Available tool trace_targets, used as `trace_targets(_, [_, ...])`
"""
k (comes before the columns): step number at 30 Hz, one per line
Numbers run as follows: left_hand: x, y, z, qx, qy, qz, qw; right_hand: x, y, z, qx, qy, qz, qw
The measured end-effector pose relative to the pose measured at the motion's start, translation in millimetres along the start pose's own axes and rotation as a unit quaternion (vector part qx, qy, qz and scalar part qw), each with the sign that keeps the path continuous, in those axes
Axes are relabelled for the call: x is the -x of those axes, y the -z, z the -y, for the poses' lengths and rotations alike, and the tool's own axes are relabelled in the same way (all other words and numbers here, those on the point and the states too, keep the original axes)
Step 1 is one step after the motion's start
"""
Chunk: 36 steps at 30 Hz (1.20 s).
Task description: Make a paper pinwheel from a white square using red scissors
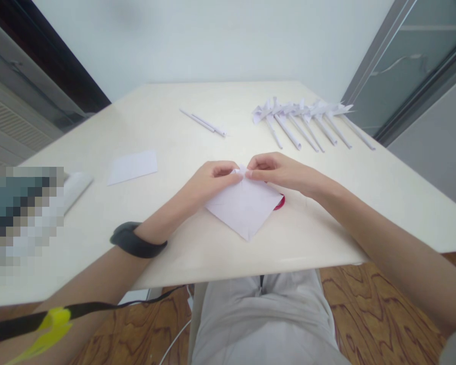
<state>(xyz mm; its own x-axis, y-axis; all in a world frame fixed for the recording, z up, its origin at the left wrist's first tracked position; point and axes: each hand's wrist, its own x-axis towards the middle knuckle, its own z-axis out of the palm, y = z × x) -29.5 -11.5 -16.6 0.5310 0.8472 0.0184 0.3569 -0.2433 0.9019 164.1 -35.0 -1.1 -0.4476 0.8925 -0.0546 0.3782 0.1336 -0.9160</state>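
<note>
A square sheet of white paper (246, 210) lies turned like a diamond near the table's front edge, one corner toward me. My left hand (216, 177) pinches its far corner between thumb and fingers. Close beside it, my right hand (275, 170) pinches the same far part, the two thumb tips almost meeting. Faint crease lines show on the sheet. From under its right corner peeks a red-handled tool (280, 203), mostly hidden, so its kind is unclear.
Several paper pinwheels on rolled paper sticks (300, 119) lie in a row at the back right. Two rolled paper sticks (203, 121) rest at the back middle. White paper pieces (133, 167) lie at left, near a pixelated object (18, 208). The white table (167, 263) meets a wall behind.
</note>
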Motion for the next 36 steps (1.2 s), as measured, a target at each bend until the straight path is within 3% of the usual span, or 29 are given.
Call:
trace_targets(4, [0.5, 2.9, -0.1, 0.046, 0.013, -0.036, 0.998, -0.1, 0.3, -0.6, -0.018, -0.006, -0.009, 1.0])
trace_targets(9, [0.6, 1.7, -0.9, 0.009, 0.033, 0.012, 0.999, 0.5, 0.0, -0.4, -0.018, -0.009, -0.017, 1.0])
trace_targets(12, [1.2, -0.1, -2.1, -0.011, 0.044, 0.01, 0.999, 1.1, -0.3, 0.1, -0.013, -0.009, -0.018, 1.0])
trace_targets(19, [0.1, 4.2, 0.0, 0.037, 0.024, -0.027, 0.999, -1.2, 2.2, -3.2, -0.011, -0.002, -0.005, 1.0])
trace_targets(28, [-1.2, 4.6, 1.7, 0.019, 0.017, 0.003, 1.0, -2.1, 1.9, -4.3, 0.044, 0.004, -0.076, 0.996])
trace_targets(36, [-0.2, 5.6, 2.1, 0.048, 0.007, -0.012, 0.999, -1.2, 0.7, -5.7, 0.073, 0.006, -0.057, 0.996])
